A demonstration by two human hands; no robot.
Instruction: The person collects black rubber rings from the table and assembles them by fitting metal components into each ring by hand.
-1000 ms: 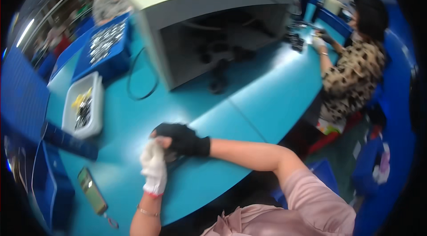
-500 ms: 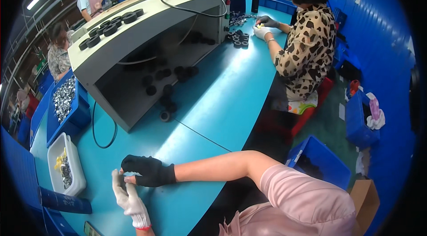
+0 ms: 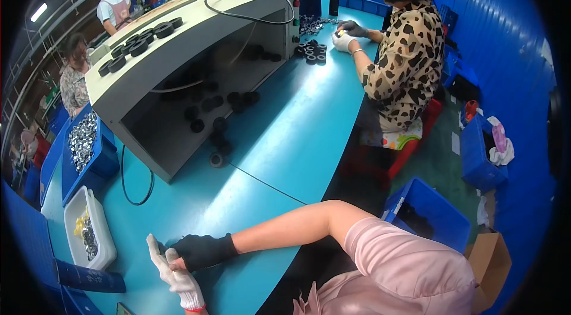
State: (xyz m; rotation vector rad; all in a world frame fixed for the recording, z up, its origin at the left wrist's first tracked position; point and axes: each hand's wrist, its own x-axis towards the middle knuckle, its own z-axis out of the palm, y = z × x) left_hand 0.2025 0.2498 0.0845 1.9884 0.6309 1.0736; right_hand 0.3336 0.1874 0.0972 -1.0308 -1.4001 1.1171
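Right now, hands: right hand (image 3: pixel 202 251) in a black glove lay across the left hand (image 3: pixel 173 272) in a white glove, low on the blue table (image 3: pixel 297 136)
Fingers: black ones curled shut on the white fingers (image 3: pixel 156 248), which pointed up and away
Held part: hidden, could not tell
Nearest: white tray (image 3: pixel 89 238), just left

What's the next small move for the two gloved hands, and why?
Probably bring both hands inward from the table edge. The black-gloved right hand grips the fingers of the white-gloved left hand near the white tray; whether anything is held between them cannot be told.
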